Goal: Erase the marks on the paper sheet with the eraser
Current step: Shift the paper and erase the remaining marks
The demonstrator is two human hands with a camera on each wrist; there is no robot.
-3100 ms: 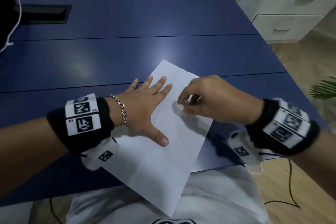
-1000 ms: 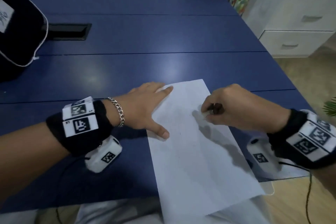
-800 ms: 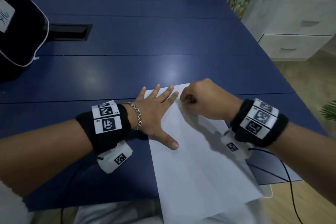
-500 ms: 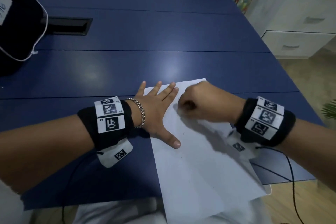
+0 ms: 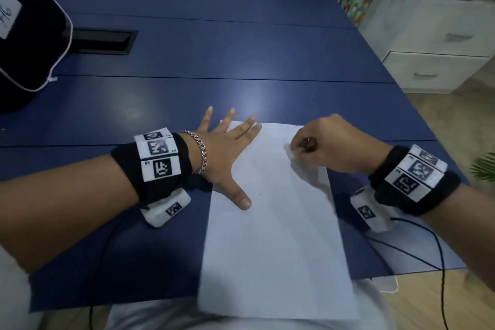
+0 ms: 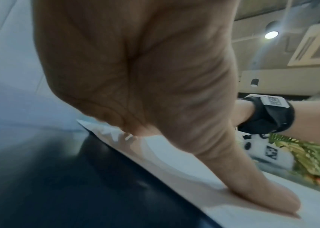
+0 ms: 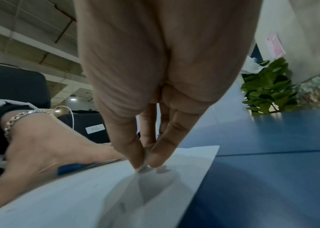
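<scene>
Your left hand (image 5: 225,153) lay flat, pinning the thin, easily creased paper sheet (image 5: 273,236) on the surface (image 5: 241,43). Your right hand (image 5: 329,147) pinched the small eraser (image 5: 292,152) near the sheet's far right corner.

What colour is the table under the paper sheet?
Dark blue. The table shows best in the head view, with the white paper sheet lying on it.

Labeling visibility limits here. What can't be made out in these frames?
- eraser: only a pale sliver shows in the head view; the right hand pinching it hides its shape.
- paper sheet: near edge blurred in the head view; marks too faint to count.
- left hand: in the left wrist view the palm hides the fingertips.
</scene>
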